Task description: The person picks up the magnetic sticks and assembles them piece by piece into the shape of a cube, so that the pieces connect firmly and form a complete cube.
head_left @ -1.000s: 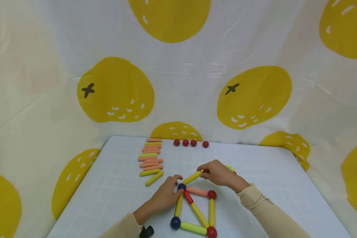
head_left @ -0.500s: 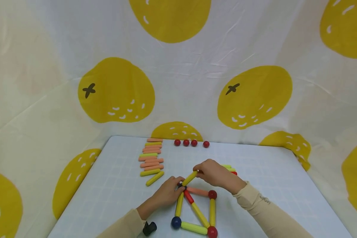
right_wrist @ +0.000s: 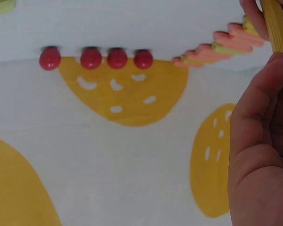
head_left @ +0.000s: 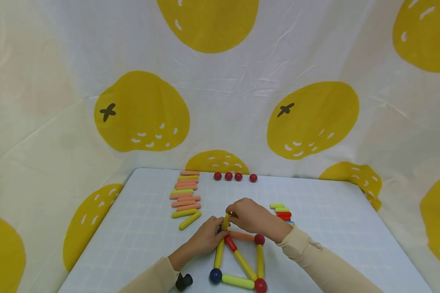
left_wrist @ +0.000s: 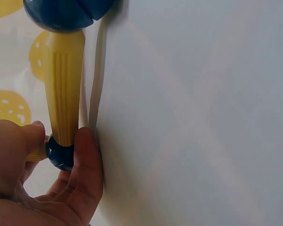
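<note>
My left hand (head_left: 204,237) grips a dark blue ball (left_wrist: 60,154) at the far left corner of a square of magnetic rods and balls. With my right hand (head_left: 254,215) I pinch the upper end of a yellow rod (head_left: 225,221), which stands nearly upright at that ball. Fingers partly hide the joint. A second blue ball (head_left: 215,276) forms the near left corner, and red balls (head_left: 259,239) form both right corners. Yellow, lime (head_left: 238,281) and salmon rods (head_left: 242,236) make the sides. A red-and-yellow diagonal (head_left: 245,264) crosses the square.
Salmon, yellow and lime rods (head_left: 185,198) lie in a column at the back left. Several red balls (head_left: 228,176) line the table's back edge. Short lime, red and blue pieces (head_left: 283,214) lie right of my right hand. A patterned cloth hangs behind the table.
My right hand has moved left, swinging the yellow rod from a slant to nearly upright over the blue ball. The left hand stays at that corner. The short pieces on the right have come into view.
</note>
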Motion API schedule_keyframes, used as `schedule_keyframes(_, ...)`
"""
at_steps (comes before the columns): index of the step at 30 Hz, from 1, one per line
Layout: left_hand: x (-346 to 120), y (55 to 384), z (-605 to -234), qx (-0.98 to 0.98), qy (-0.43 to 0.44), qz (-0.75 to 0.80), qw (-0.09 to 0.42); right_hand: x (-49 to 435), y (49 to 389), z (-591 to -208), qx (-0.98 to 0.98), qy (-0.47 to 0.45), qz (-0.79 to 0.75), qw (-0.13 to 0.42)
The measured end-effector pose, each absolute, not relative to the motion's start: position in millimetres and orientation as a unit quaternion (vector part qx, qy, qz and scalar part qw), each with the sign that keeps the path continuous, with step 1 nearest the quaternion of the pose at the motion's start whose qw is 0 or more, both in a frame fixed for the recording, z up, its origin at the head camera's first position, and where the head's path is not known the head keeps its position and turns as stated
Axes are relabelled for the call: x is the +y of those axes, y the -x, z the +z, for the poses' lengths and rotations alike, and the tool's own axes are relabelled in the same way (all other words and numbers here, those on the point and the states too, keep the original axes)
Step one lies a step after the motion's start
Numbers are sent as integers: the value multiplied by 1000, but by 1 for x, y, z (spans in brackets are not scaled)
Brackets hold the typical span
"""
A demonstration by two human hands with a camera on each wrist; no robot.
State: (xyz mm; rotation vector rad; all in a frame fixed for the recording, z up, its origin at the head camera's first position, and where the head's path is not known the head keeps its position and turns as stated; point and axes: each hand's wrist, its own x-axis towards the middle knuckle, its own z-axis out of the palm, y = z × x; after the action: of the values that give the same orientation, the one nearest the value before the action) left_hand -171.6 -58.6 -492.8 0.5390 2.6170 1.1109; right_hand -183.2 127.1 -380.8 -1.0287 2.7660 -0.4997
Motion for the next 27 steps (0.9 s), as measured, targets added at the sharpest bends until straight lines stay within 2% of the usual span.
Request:
schedule_keyframes(9,-62,176,-496,883,-158,418,142,116,192,-387,906,369,-187,85)
schedule_keyframes(14,-63,175,-503,877,-139,427,171,132,202,-391,901,353,-210,137)
schedule_keyframes(17,-62,176,-504,875,-129,432,177,146,217,-394,917,307,-205,150)
schedule_keyframes(24,-60,178,-503,874,-119,437,174,192,275,-421,962,147,-205,109)
schedule_keyframes(27,-60,176,-505,870,-126,443,177,212,297,-437,957,92,-245,123)
